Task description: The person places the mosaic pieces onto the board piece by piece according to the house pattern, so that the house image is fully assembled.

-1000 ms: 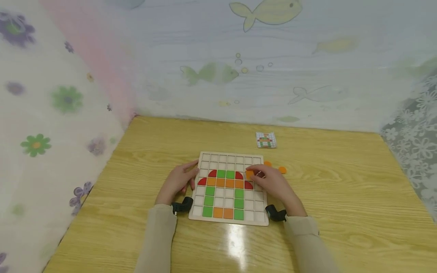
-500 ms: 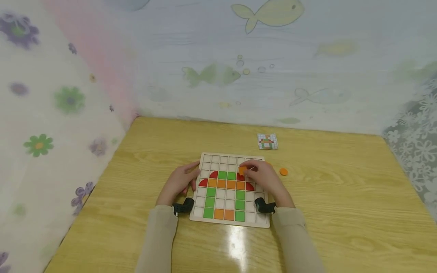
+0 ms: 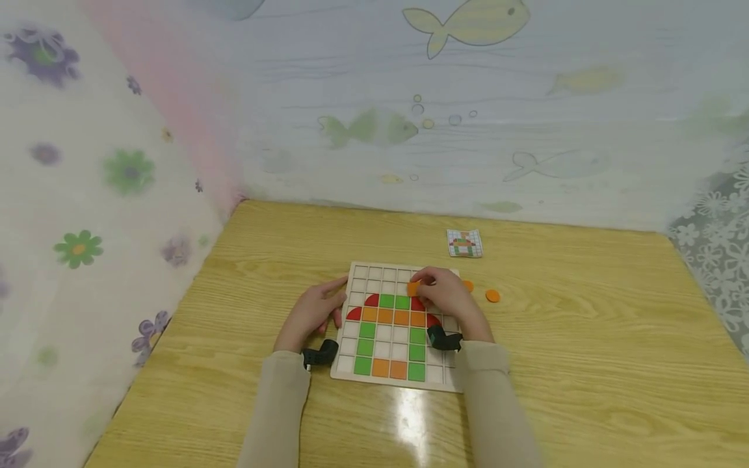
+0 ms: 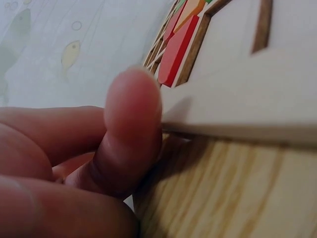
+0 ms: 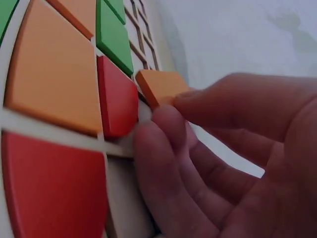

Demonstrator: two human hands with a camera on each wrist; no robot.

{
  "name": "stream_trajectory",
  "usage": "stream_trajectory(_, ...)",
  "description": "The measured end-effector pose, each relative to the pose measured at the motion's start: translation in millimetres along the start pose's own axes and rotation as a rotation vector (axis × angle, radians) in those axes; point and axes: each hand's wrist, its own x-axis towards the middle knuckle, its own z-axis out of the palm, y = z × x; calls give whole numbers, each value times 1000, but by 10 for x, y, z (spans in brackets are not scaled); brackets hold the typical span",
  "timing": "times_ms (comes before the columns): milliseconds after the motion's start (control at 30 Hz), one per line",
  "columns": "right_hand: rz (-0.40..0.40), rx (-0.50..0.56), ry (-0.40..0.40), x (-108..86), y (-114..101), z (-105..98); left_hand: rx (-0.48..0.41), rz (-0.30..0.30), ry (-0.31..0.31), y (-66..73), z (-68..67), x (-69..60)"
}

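Note:
A wooden grid board (image 3: 344, 376) lies on the table, holding green, orange and red tiles in a mushroom-like pattern. My right hand (image 3: 449, 296) is over its upper right part and pinches an orange square tile (image 5: 161, 85) between thumb and fingers. In the right wrist view that tile is tilted, just beyond a red quarter-round tile (image 5: 118, 99). My left hand (image 3: 310, 312) is at the board's left edge. Its thumb (image 4: 132, 106) touches the board's side in the left wrist view, and its fingers are extended rather than curled round the board.
Two orange pieces, a round one (image 3: 493, 296) and a partly hidden one (image 3: 469, 286), lie right of the board. Behind it is a small pattern card (image 3: 465, 243). The wooden table (image 3: 585, 338) meets painted walls at the back and left.
My right hand has moved left over the board with the orange tile, from its right side to just above the red quarter-round tile. My left hand stays at the left edge.

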Motion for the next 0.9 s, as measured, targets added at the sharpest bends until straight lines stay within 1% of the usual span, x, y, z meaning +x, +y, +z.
stream_trajectory(133, 13, -14, 30, 7, -10, 16, 4, 5, -3, 3, 22, 11)
stream_trajectory(233, 9, -44, 61, 10, -21, 34, 3, 29, -14, 6, 33, 23)
stream_trajectory(367, 13, -90, 75, 18, -50, 82, -4, 37, -14, -2, 30, 20)
stream_trajectory(500, -4, -143, 98, 33, -89, 144, 10, 29, -2, -7, 15, 10)
stream_trajectory(667, -35, -167, 131, 38, -130, 199, 36, 15, 5, -9, 2, 11)
stream_trajectory(900, -42, -214, 141, 43, -130, 228, 32, 10, 9, -24, 1, 11)
